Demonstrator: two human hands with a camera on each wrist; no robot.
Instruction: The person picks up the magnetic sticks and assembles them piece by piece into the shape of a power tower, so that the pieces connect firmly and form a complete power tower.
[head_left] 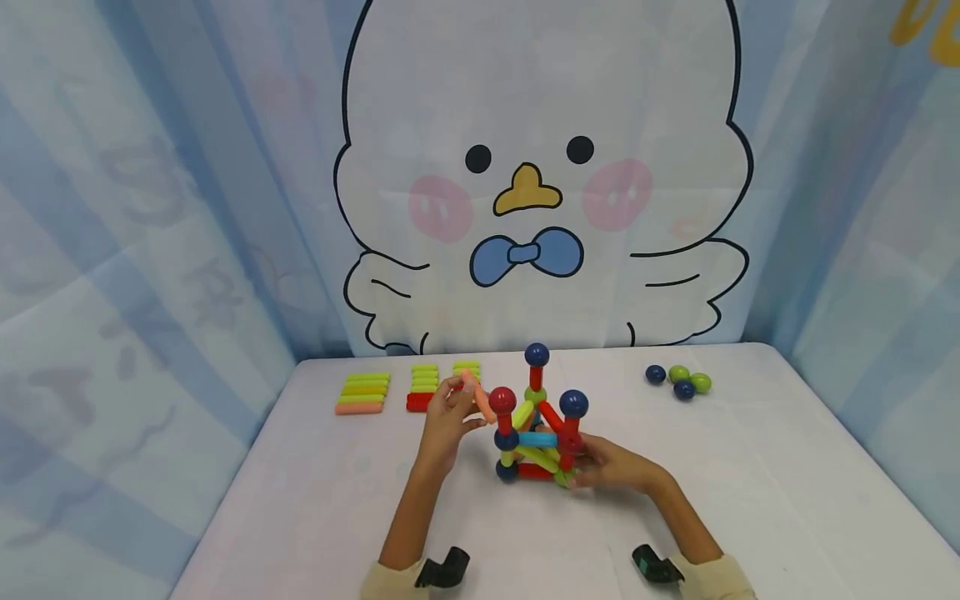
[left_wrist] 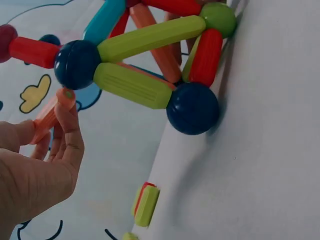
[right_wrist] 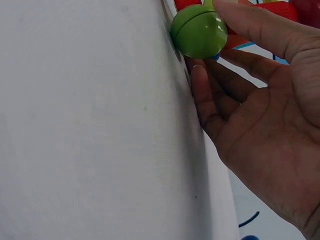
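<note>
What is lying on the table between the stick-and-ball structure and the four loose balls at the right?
Nothing: in the head view the white table is bare between the structure and the loose balls.

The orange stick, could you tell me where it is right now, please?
In the head view, the orange stick is pinched in the left hand, just left of the ball-and-stick model, in front of the spare sticks.

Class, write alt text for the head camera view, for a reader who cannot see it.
A person's left hand pinches an orange stick beside a colourful stick-and-ball structure, which the right hand touches at its base on a white table. Spare sticks lie in rows at back left, four loose balls at back right, before a cartoon duck backdrop.
</note>
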